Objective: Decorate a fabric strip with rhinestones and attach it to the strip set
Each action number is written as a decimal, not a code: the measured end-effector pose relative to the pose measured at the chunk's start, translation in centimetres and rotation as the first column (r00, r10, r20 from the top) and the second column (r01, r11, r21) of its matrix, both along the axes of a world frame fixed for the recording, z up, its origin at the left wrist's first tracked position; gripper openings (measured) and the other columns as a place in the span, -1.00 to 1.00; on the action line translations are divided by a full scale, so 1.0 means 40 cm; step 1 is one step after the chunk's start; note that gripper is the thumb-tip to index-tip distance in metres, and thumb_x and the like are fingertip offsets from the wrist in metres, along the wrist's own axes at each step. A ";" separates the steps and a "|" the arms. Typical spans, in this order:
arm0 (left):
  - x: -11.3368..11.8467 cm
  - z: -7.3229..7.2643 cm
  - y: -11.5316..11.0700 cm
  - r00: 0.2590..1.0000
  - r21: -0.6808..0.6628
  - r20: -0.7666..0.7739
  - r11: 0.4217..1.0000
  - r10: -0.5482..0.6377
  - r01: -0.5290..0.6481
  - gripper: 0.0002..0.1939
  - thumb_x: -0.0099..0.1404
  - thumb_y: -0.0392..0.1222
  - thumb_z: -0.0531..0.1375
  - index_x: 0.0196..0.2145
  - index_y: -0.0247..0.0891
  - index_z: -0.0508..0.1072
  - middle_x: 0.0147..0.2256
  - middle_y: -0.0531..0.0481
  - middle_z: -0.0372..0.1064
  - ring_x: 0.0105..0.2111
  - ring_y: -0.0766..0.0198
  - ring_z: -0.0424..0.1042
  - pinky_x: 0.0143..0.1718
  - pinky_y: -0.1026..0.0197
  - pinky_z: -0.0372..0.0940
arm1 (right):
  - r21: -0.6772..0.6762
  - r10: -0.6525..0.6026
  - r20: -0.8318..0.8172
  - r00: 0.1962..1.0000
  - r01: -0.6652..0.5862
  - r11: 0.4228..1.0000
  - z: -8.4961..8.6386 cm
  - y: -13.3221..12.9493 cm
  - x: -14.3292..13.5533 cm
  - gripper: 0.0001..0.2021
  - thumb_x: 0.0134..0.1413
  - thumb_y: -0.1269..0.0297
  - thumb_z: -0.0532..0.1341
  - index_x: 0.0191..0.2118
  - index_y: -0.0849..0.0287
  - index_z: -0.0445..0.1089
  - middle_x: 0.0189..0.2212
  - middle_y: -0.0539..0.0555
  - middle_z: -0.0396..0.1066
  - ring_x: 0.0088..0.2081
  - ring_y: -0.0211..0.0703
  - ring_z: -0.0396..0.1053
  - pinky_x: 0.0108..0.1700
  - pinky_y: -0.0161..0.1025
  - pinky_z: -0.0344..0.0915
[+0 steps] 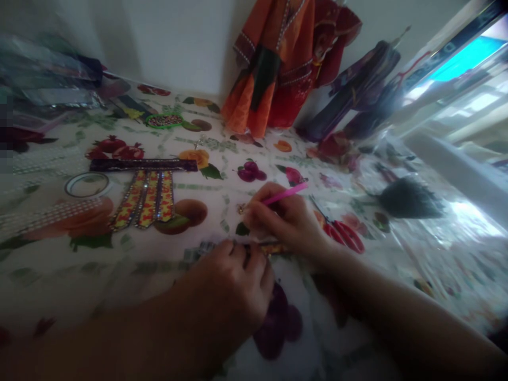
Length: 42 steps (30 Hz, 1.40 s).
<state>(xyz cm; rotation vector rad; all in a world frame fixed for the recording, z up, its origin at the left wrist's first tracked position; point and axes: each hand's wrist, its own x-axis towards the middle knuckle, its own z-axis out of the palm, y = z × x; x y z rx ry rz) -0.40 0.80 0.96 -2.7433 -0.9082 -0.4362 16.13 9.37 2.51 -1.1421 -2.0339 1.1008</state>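
My right hand [288, 219] pinches a slim pink stick [286, 194], shaped like a pen, with its back end pointing up and right. Beside those fingertips is a small cluster of shiny bits [241, 208]; whether they lie on the cloth or touch the stick I cannot tell. Closer to me, my left hand [244, 280] is closed over a narrow yellow-patterned strip [273, 247], whose far end shows under my right wrist. To the left lies a dark band [143, 165] with several yellow and red, stone-edged strips [145, 198] hanging from it.
Red-handled scissors [345, 235] lie right of my right wrist. A roll of tape [87, 185], rows of pale stones [59, 218] and a green dish of beads [164, 121] are on the fruit-print tablecloth [222, 182]. Orange and red garments [273, 69] hang behind; clear plastic [432, 264] covers the right.
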 end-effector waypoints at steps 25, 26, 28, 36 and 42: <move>0.002 -0.013 0.002 0.999 -0.004 0.046 1.000 0.026 -0.025 -0.74 0.26 -0.30 0.20 -0.09 -0.43 0.50 -0.20 -0.25 0.50 -0.44 0.08 0.40 -0.54 0.08 0.22 | 0.230 0.198 0.223 0.955 -0.249 0.941 0.012 -0.086 0.108 -0.93 0.26 0.43 0.19 -0.15 0.20 0.36 -0.27 0.03 0.39 -0.21 -0.26 0.39 -0.16 -0.29 0.33; 0.003 -0.013 0.001 0.999 -0.003 0.047 1.000 0.023 -0.023 -0.74 0.26 -0.30 0.20 -0.10 -0.43 0.50 -0.20 -0.25 0.50 -0.44 0.07 0.40 -0.54 0.08 0.22 | 0.235 0.181 0.220 0.959 -0.232 0.944 0.014 -0.087 0.108 -0.95 0.27 0.43 0.18 -0.17 0.20 0.36 -0.28 0.03 0.39 -0.22 -0.26 0.39 -0.17 -0.29 0.33; 0.004 -0.014 0.001 0.998 0.001 0.056 1.000 0.027 -0.027 -0.75 0.27 -0.31 0.19 -0.11 -0.44 0.50 -0.21 -0.26 0.50 -0.43 0.06 0.41 -0.52 0.07 0.23 | 0.259 0.130 0.217 0.968 -0.185 0.948 0.017 -0.087 0.110 -0.96 0.26 0.44 0.18 -0.22 0.19 0.35 -0.31 0.02 0.38 -0.24 -0.26 0.38 -0.20 -0.29 0.33; 0.002 -0.014 -0.003 0.999 0.003 0.039 1.000 0.029 -0.030 -0.75 0.27 -0.33 0.17 -0.10 -0.41 0.50 -0.21 -0.24 0.51 -0.42 0.07 0.42 -0.50 0.08 0.24 | 0.253 0.131 0.246 0.960 -0.194 0.948 0.021 -0.084 0.112 -0.95 0.26 0.43 0.17 -0.20 0.14 0.34 -0.31 0.04 0.39 -0.25 -0.21 0.38 -0.21 -0.23 0.34; 0.002 -0.017 0.000 0.999 0.002 0.051 1.000 0.017 -0.017 -0.77 0.28 -0.32 0.17 -0.12 -0.42 0.50 -0.17 -0.27 0.50 -0.40 0.04 0.43 -0.49 0.06 0.26 | 0.254 0.150 0.220 0.964 -0.205 0.945 0.021 -0.085 0.112 -0.93 0.23 0.46 0.19 -0.21 0.16 0.34 -0.31 0.04 0.38 -0.26 -0.22 0.38 -0.22 -0.25 0.34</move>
